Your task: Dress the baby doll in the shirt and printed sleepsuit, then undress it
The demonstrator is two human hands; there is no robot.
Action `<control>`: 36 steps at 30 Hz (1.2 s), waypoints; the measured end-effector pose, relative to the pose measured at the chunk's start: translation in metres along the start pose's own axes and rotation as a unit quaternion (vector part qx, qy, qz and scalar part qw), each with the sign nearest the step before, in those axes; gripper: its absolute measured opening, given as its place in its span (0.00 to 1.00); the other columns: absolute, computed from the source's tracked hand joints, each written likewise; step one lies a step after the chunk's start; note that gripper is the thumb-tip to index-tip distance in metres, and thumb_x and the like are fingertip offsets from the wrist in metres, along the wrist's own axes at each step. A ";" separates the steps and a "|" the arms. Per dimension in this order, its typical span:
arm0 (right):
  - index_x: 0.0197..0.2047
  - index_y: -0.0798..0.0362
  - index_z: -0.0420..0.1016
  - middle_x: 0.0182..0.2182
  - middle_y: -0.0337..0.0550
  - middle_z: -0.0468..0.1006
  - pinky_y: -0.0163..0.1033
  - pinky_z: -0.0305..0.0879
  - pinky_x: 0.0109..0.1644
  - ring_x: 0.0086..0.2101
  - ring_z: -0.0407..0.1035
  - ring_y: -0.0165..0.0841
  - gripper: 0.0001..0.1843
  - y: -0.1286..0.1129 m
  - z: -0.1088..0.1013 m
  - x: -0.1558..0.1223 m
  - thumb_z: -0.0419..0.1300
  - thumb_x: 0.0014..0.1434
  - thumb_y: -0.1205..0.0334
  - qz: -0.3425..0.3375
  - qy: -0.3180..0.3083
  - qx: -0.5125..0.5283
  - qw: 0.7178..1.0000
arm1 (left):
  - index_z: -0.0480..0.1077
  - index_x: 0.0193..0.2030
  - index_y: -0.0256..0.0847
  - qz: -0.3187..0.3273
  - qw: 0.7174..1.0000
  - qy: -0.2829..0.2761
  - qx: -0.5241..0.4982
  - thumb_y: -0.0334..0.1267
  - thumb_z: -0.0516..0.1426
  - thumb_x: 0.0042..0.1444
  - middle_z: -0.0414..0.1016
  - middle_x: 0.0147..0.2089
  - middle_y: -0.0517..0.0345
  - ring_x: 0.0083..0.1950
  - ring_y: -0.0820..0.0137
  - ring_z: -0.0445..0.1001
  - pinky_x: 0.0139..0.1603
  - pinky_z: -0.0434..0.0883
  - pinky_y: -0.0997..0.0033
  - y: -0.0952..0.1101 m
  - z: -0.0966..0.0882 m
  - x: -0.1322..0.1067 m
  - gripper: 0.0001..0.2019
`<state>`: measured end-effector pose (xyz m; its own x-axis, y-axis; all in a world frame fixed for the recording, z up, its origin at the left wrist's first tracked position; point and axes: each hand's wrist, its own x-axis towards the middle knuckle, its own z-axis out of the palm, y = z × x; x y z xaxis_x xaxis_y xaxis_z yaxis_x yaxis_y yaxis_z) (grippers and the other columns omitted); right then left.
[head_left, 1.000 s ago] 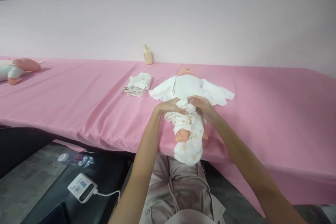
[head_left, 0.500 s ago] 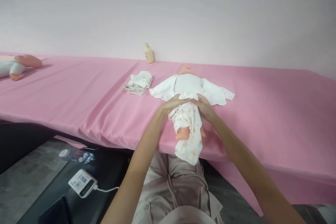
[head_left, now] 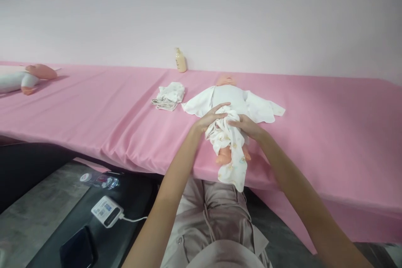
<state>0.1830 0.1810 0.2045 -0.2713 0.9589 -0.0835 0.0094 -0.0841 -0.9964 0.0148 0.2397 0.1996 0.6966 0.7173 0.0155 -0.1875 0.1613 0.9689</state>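
Note:
A baby doll (head_left: 226,81) lies on its back on the pink-covered table, its head toward the wall, in a white top (head_left: 230,95) with the sleeves spread wide. Over its lower body is a white printed baby garment (head_left: 233,138), bunched at the waist, with one end hanging down past the feet. The bunched cloth is gripped from the left by my left hand (head_left: 212,118), its index finger stretched over the doll's belly. My right hand (head_left: 248,125) is closed on the cloth from the other side, thumb on top. A bare doll foot (head_left: 224,155) shows below it.
Folded cloths (head_left: 169,96) lie left of the doll, and a pump bottle (head_left: 180,60) stands by the wall. Another doll (head_left: 25,78) lies far left. On the black seat are a plastic bottle (head_left: 99,180), a white device with a cable (head_left: 107,211) and a dark phone (head_left: 78,249).
My hands have gathered the garment into a thicker bunch at the waist, and its hanging end has shifted. My left index finger has stretched out. The view has shifted slightly.

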 end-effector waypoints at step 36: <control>0.42 0.56 0.74 0.36 0.48 0.79 0.40 0.72 0.37 0.36 0.74 0.38 0.18 0.011 -0.006 0.010 0.65 0.50 0.54 0.000 0.110 0.028 0.994 | 0.70 0.47 0.35 -0.059 0.996 -0.026 0.056 0.30 0.65 0.38 0.78 0.38 0.51 0.36 0.62 0.77 0.38 0.73 0.64 -0.004 -0.003 -0.003 0.25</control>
<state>0.1859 0.1909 0.1923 -0.0548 0.9944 -0.0907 -0.0453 -0.0932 -0.9946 0.0116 0.2388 0.1947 0.7447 0.6614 -0.0899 -0.0266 0.1640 0.9861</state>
